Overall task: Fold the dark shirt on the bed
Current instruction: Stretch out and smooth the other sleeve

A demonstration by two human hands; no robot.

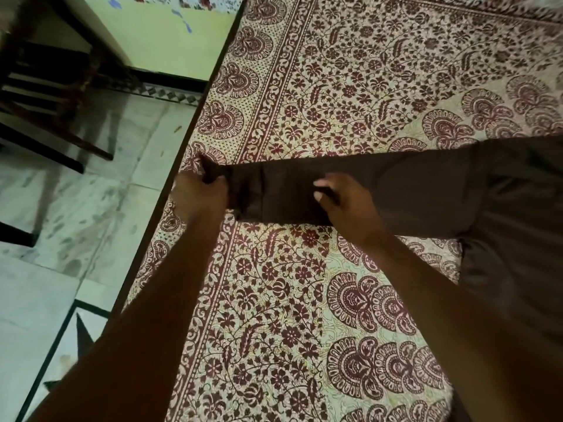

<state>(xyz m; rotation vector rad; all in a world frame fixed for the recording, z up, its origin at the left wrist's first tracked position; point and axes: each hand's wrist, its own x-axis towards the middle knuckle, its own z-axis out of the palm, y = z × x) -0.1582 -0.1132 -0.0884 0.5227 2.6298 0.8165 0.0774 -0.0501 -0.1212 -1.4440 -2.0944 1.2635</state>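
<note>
The room is dim, with soft, even light and no glare. The pale floor and wall at the far left read brightest. The chair there is smeared by motion blur. Both forearms are deep in shadow. Wide-angle distortion bends the bed edge, and the dark shirt shows little detail.

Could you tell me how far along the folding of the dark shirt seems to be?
Early. Done: the shirt is spread on the bed, one sleeve stretched straight toward the bed's edge. In hand: the left hand grips the cuff while the right hand holds the sleeve midway. Left: no fold shows yet; sleeve and body remain to be folded, and much of the body is out of frame.
</note>
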